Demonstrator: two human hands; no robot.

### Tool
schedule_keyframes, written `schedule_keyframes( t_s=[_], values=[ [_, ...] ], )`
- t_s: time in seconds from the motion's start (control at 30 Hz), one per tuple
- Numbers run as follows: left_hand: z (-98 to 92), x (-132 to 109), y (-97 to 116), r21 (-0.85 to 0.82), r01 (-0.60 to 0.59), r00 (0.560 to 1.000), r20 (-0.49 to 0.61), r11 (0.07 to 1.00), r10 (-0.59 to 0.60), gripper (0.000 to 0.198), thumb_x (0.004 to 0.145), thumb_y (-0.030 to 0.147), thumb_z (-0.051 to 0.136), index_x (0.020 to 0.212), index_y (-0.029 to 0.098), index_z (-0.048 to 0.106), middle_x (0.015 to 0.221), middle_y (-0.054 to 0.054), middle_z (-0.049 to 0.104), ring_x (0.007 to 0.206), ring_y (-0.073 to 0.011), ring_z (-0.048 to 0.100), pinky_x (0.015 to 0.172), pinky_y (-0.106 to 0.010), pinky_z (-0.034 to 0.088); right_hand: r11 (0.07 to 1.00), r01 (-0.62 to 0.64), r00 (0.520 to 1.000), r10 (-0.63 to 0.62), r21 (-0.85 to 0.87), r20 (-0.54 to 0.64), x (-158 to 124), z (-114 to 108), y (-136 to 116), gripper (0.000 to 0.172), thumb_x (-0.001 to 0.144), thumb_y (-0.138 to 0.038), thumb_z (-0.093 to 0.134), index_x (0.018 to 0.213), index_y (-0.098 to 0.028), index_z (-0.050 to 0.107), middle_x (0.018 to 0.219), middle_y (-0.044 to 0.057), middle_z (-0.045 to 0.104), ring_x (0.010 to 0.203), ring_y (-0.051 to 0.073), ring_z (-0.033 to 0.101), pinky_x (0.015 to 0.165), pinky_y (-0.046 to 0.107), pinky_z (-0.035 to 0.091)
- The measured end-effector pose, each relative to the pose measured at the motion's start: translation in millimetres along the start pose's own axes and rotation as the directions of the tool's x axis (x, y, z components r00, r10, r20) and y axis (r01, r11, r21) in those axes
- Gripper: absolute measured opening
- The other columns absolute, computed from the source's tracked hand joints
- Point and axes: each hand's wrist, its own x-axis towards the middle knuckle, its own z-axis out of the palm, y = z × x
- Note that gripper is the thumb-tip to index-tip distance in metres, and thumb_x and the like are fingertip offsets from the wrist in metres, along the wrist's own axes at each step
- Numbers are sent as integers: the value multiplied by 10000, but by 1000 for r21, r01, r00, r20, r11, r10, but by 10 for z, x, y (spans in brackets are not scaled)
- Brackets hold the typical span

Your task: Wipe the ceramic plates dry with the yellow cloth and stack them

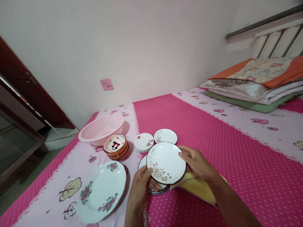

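Between my two hands is a white plate [167, 162] with a dark rim and a brown flower pattern, tilted toward me. My left hand [142, 186] pinches its lower left edge, thumb on top. On the right edge my right hand [193, 159] grips it, thumb over the rim. Beneath it, partly hidden, lies a stack of similar dark-rimmed plates [159, 191]. A yellow cloth [199, 187] is under my right hand and forearm; whether the hand also holds it I cannot tell. Another plate with the same pattern [165, 136] rests just beyond.
A stack of small red-flowered plates [144, 142] sits behind the held plate. To the left are stacked cat-print bowls [115, 145], a pink basin [101, 127] and large flowered platters [101, 189]. Folded bedding and a pillow [248, 90] lie at the far right of the bed.
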Motion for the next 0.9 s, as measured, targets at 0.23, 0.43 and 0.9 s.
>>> schedule_keyframes(
  t_s=[0.23, 0.43, 0.9],
  values=[
    [-1, -14, 80, -43, -39, 994, -104, 998, 34, 578, 699, 554, 830, 1054, 129, 664, 651, -41, 704, 501, -145, 621, 484, -229, 436, 998, 65, 982, -65, -10, -178, 41, -155, 49, 597, 827, -505, 635, 1270, -104, 645, 774, 49, 696, 676, 192, 627, 574, 276, 474],
    [-156, 14, 99, -65, -110, 975, -199, 992, 96, 562, 732, 517, 814, 1098, 121, 655, 693, -25, 702, 550, -144, 639, 532, -244, 481, 997, -17, 883, -20, -76, -469, 243, -380, 2, 536, 830, -383, 577, 1258, -72, 664, 562, 1, 609, 483, 168, 539, 468, 271, 401],
    [-243, 42, 114, -125, -169, 953, -275, 978, 130, 489, 717, 467, 823, 1042, 125, 694, 700, -33, 707, 564, -136, 638, 533, -235, 478, 977, -156, 854, 60, -144, -517, 1212, -448, 268, 279, 961, -257, 580, 1172, -94, 663, 604, -30, 620, 484, 123, 567, 514, 249, 459]
  ],
)
